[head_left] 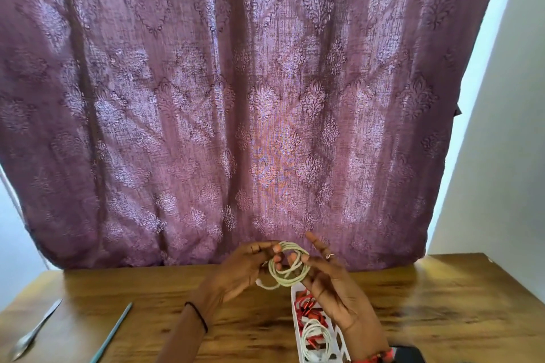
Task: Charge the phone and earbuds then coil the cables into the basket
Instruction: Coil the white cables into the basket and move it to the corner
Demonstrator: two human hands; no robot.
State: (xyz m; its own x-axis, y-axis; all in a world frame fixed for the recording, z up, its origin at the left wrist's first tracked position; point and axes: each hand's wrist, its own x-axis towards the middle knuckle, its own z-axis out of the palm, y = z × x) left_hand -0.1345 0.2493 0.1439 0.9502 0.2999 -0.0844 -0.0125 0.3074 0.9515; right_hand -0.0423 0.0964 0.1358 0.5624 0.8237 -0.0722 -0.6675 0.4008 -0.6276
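A white cable [290, 267] wound into a coil hangs above the wooden table [147, 298]. My left hand [239, 270] pinches the coil's left side, and a loose end with a plug dangles below it. My right hand [330, 283] holds the coil's right side between thumb and lower fingers, with the index finger pointing up. Under my hands lies a narrow white basket [295, 303] with a red cable [306, 308] and another white cable [317, 336] inside. A dark object, perhaps the phone [408, 355], shows at the bottom edge by my right wrist.
A metal spoon [32, 333] and a teal pencil [113, 330] lie on the table's left part. A purple patterned curtain [250, 97] hangs right behind the table. A white wall [501, 156] stands at the right.
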